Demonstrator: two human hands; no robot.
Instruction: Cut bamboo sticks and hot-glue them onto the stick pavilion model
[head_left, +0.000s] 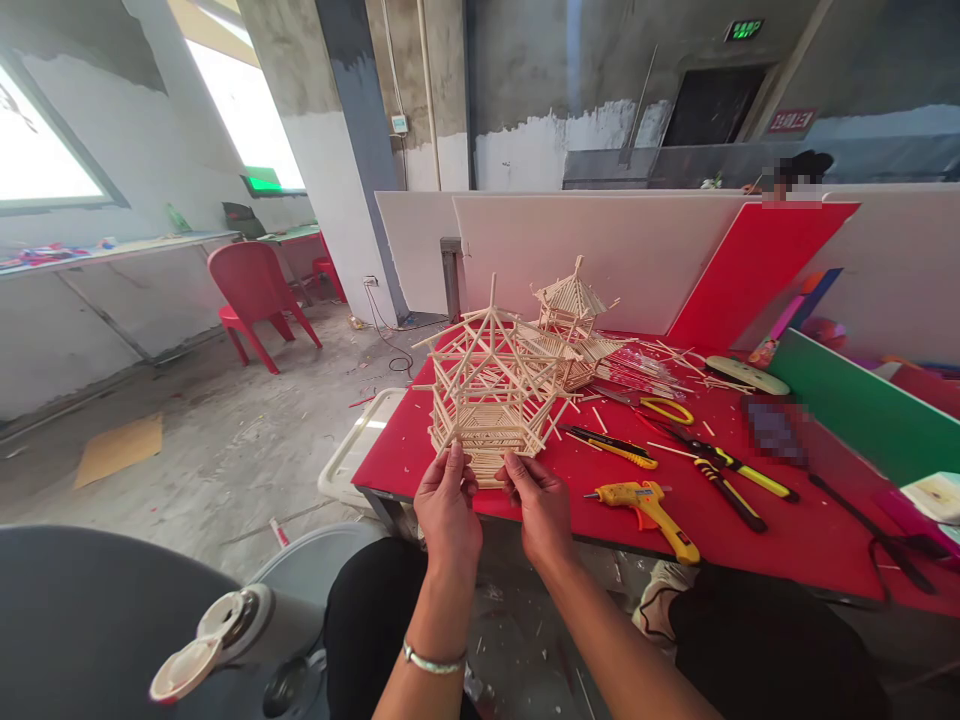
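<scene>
A pavilion model made of thin wooden sticks [491, 375] stands upright in front of me, with an open roof frame and a slatted floor. My left hand [450, 495] pinches its front lower edge between thumb and fingers. On the same edge, a little to the right, my right hand [538, 505] is closed in a pinch too. Behind it is a second stick model with a slatted, pointed roof [574, 297]. A yellow glue gun [637, 500] lies right of my right hand, with a utility knife [611, 445] just beyond it.
The red table [720, 530] also carries pliers [727, 485], yellow-handled scissors [666, 408], loose sticks [660, 370] and a green board [847, 400] at the right. A lidded cup [259, 620] stands low left. A red chair [251, 290] is farther left. Another person shows behind the partition.
</scene>
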